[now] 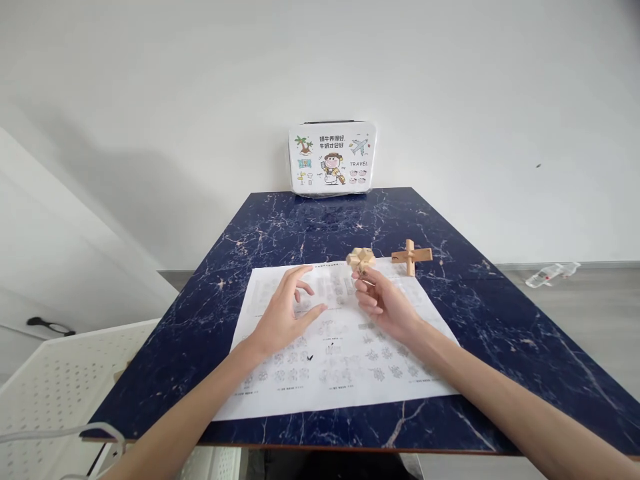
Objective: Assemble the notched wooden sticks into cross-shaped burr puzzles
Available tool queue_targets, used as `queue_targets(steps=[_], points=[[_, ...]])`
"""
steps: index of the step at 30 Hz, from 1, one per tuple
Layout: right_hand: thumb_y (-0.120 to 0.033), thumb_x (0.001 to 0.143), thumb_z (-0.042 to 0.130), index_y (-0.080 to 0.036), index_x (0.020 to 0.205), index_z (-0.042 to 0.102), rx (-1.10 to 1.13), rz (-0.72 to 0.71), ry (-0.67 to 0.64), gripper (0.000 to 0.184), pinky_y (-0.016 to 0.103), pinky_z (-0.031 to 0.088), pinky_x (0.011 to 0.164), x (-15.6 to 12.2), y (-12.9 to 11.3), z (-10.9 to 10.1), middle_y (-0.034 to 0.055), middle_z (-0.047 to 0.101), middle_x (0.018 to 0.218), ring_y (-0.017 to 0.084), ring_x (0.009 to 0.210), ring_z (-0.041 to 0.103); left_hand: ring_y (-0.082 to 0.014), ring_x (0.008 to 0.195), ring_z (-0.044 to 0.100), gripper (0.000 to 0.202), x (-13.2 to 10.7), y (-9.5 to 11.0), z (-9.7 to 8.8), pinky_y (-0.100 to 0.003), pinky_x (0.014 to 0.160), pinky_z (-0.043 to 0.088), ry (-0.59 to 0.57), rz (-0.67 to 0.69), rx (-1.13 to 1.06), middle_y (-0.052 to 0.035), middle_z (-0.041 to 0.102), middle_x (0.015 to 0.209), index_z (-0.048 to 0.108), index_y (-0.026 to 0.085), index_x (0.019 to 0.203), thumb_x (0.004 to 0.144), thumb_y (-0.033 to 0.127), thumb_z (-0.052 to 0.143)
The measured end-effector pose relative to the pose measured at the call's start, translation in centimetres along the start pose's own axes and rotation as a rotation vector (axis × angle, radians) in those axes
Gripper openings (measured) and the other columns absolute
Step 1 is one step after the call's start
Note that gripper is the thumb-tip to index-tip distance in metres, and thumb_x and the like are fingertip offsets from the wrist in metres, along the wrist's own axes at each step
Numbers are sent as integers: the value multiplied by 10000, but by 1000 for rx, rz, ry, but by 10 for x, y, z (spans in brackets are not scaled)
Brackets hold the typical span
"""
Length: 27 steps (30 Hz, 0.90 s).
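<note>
My right hand (385, 303) pinches a pale wooden burr puzzle (361, 258) between thumb and fingers, raised over the top edge of a printed instruction sheet (295, 400). To its left, my left hand (287, 310) hovers at the sheet with fingers curved and thumb apart, holding nothing. A second, cross-shaped wooden puzzle (411, 255) in a darker tan lies at the sheet's upper right corner. Rows of small line diagrams cover the paper, partly hidden under both hands and forearms.
A white case with cartoon travel pictures (332, 160) stands against the wall at the far end of the dark blue marbled table (320, 223). A white perforated rack (55, 380) with a cable (60, 433) is at the left. On the floor at right lies a clear plastic item (552, 273).
</note>
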State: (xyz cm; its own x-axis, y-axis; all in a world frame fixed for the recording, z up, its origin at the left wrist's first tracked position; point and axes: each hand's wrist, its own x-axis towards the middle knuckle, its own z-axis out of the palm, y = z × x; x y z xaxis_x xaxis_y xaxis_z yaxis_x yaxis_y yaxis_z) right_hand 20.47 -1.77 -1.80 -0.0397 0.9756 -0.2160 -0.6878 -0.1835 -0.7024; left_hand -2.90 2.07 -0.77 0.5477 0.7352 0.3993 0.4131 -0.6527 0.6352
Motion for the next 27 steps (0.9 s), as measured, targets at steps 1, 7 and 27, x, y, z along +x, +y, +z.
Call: queue_targets(steps=[1, 7, 27], points=[[-385, 870, 795, -176, 909, 638, 66, 6, 24, 265, 156, 204, 345, 2, -1, -1, -77, 463, 649, 35, 443, 275, -186, 1021, 663, 617, 0, 0, 0, -365, 856, 589, -7, 13, 6, -102, 505, 1481, 396, 331, 1489, 963, 286, 715], [-329, 830, 825, -183, 926, 635, 26, -23, 39, 258, 179, 232, 362, -4, -6, 4, -70, 476, 672, 51, 469, 302, -178, 972, 669, 394, 1, -2, -2, -311, 752, 586, -65, 47, 76, -81, 580, 1352, 506, 290, 1382, 1012, 318, 638], [-509, 1023, 561, -214, 802, 613, -993, -243, -241, 373, 277, 371, 516, -13, 19, 10, -29, 551, 585, 124, 508, 484, -109, 482, 558, 285, -4, -11, -4, -260, 536, 410, -275, 319, 382, 36, 648, 621, 676, 172, 916, 1076, 330, 502]])
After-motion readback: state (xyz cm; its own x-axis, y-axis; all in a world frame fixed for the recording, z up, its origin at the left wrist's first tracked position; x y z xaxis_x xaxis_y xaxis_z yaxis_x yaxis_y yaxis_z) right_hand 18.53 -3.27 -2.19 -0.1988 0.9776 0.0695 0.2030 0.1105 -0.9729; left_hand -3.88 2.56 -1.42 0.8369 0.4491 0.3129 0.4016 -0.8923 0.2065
